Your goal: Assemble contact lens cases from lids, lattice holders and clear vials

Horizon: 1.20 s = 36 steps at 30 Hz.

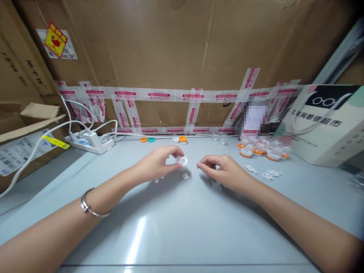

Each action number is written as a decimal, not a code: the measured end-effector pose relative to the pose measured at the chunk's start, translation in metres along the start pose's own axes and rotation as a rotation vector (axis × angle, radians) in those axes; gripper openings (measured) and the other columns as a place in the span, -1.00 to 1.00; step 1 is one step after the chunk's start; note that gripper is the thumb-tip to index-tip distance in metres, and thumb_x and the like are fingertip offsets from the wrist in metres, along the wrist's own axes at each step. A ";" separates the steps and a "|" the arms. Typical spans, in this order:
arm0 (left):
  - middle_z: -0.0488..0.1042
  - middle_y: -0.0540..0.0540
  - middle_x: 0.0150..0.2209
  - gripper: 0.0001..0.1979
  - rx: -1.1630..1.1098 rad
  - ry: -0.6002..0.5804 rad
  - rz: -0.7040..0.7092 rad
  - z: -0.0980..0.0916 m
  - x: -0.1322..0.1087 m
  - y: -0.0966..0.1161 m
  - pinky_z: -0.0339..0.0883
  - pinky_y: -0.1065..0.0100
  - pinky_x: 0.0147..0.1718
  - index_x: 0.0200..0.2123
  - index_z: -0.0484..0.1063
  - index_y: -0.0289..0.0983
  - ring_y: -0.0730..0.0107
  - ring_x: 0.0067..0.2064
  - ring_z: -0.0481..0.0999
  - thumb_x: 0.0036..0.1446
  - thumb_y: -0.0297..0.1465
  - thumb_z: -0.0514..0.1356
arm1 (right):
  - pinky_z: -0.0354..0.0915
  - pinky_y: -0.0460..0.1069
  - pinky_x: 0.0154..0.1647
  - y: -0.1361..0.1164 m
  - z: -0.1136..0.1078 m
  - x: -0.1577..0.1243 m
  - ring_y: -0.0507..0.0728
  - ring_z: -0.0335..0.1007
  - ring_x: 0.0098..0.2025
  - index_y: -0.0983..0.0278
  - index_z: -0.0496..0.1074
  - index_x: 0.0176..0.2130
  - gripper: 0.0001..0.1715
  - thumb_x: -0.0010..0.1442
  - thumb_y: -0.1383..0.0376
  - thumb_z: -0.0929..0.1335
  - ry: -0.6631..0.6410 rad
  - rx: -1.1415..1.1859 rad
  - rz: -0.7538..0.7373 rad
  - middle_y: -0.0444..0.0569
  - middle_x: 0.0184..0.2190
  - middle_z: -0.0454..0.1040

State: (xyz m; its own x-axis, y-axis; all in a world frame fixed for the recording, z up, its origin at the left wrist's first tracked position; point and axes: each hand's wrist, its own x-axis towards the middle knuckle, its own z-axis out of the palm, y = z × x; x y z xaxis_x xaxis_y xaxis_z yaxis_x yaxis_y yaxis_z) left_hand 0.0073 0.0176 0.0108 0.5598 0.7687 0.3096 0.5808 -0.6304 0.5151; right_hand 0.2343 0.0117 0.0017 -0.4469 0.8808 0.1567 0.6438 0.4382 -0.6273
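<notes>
My left hand [163, 161] is closed, thumb and fingers pinching a small white round cap [182, 161] by its edge, just above the table. Under the cap stands a small white cone-shaped piece [185, 176] on the tabletop. To the right, my right hand [217, 170] has thumb and index tips pressed together; what they hold, if anything, is too small to make out. Bits of white or clear parts show behind and below my right hand, mostly covered by it. A few small white pieces [157, 181] lie partly hidden below my left hand.
Orange [143, 140] and teal rings [151, 140] lie at the back, near an orange-and-white disc [183, 140]. Clear cups [222, 141], orange-based assemblies [258, 149] and white flat parts [271, 174] sit right. A power strip [91, 142], paper bag [321, 129] and cardboard [170, 49] surround the table.
</notes>
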 end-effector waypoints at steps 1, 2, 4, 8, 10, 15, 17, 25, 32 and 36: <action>0.48 -0.01 -0.21 -0.83 -0.028 -0.028 0.017 0.006 -0.001 0.005 0.26 0.39 -0.20 -0.22 0.36 -0.21 0.38 -0.17 0.42 0.09 -0.32 0.14 | 0.12 -0.11 -0.52 0.000 0.000 0.001 -0.01 0.20 -0.54 0.27 0.44 -0.39 -0.68 0.17 0.13 0.22 -0.013 0.000 -0.005 -0.15 -0.59 0.36; 0.48 -0.02 -0.21 -0.83 -0.044 -0.049 0.018 0.011 -0.002 0.007 0.26 0.39 -0.19 -0.21 0.36 -0.21 0.38 -0.17 0.42 0.09 -0.34 0.14 | 0.14 -0.10 -0.50 0.000 0.001 0.001 0.00 0.23 -0.51 0.27 0.44 -0.37 -0.70 0.16 0.15 0.23 -0.023 -0.002 -0.014 -0.14 -0.56 0.37; 0.47 -0.04 -0.20 -0.81 -0.060 -0.076 0.002 0.020 -0.003 0.005 0.26 0.38 -0.18 -0.19 0.36 -0.22 0.37 -0.16 0.43 0.08 -0.36 0.17 | 0.17 -0.10 -0.45 0.001 0.002 0.002 0.02 0.29 -0.45 0.27 0.44 -0.33 -0.75 0.14 0.18 0.25 -0.032 -0.010 -0.036 -0.12 -0.52 0.41; 0.47 -0.04 -0.20 -0.78 -0.090 -0.106 -0.018 0.026 -0.002 -0.002 0.27 0.40 -0.18 -0.17 0.36 -0.23 0.38 -0.16 0.44 0.06 -0.38 0.19 | 0.23 -0.08 -0.34 0.005 0.006 0.003 0.05 0.35 -0.35 0.28 0.43 -0.23 -0.74 0.06 0.22 0.33 -0.024 -0.040 -0.093 -0.07 -0.40 0.44; 0.47 -0.04 -0.20 -0.77 -0.087 -0.105 -0.006 0.025 -0.002 -0.001 0.27 0.39 -0.19 -0.17 0.37 -0.22 0.38 -0.17 0.44 0.06 -0.37 0.19 | 0.25 -0.07 -0.29 0.006 0.007 0.002 0.06 0.35 -0.32 0.28 0.43 -0.20 -0.71 0.03 0.23 0.35 -0.040 -0.048 -0.132 -0.05 -0.36 0.45; 0.47 -0.04 -0.21 -0.75 -0.059 -0.097 0.018 0.025 -0.003 0.002 0.27 0.39 -0.20 -0.16 0.39 -0.23 0.38 -0.19 0.43 0.06 -0.35 0.20 | 0.25 -0.06 -0.26 0.005 0.007 0.001 0.07 0.35 -0.28 0.25 0.43 -0.16 -0.68 0.04 0.23 0.36 -0.081 -0.065 -0.155 -0.05 -0.31 0.45; 0.47 -0.05 -0.22 -0.76 -0.037 -0.103 0.022 0.027 -0.003 0.002 0.27 0.39 -0.22 -0.17 0.40 -0.25 0.38 -0.21 0.43 0.05 -0.35 0.20 | 0.24 -0.07 -0.27 0.005 0.007 0.001 0.06 0.35 -0.28 0.25 0.44 -0.17 -0.69 0.04 0.23 0.36 -0.084 -0.073 -0.154 -0.06 -0.31 0.44; 0.45 -0.08 -0.29 -0.81 0.007 -0.112 0.021 0.031 0.000 0.000 0.27 0.41 -0.29 -0.24 0.44 -0.30 0.40 -0.29 0.42 0.04 -0.37 0.20 | 0.24 -0.07 -0.30 0.007 0.015 0.003 0.07 0.35 -0.30 0.24 0.49 -0.23 -0.75 0.04 0.23 0.37 -0.065 -0.104 -0.167 -0.05 -0.34 0.45; 0.47 -0.07 -0.27 -0.77 0.033 -0.134 -0.045 0.028 -0.003 0.000 0.28 0.37 -0.28 -0.23 0.45 -0.25 0.36 -0.26 0.42 0.06 -0.28 0.18 | 0.24 -0.04 -0.24 0.006 0.022 0.004 0.09 0.34 -0.25 0.22 0.49 -0.21 -0.73 0.06 0.18 0.36 -0.067 -0.074 -0.149 -0.04 -0.33 0.44; 0.47 -0.09 -0.25 -0.76 0.059 -0.169 -0.068 0.023 -0.001 0.004 0.29 0.36 -0.26 -0.21 0.44 -0.26 0.34 -0.23 0.43 0.06 -0.28 0.17 | 0.23 -0.02 -0.23 0.007 0.026 0.005 0.11 0.34 -0.24 0.21 0.50 -0.21 -0.71 0.08 0.14 0.35 -0.046 -0.076 -0.135 -0.04 -0.34 0.43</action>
State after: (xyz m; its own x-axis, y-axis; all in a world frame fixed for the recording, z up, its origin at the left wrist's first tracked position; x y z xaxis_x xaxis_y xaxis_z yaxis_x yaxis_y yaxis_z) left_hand 0.0224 0.0118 -0.0061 0.6067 0.7836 0.1340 0.6515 -0.5867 0.4810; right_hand 0.2206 0.0147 -0.0218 -0.5593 0.8045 0.2000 0.6200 0.5661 -0.5432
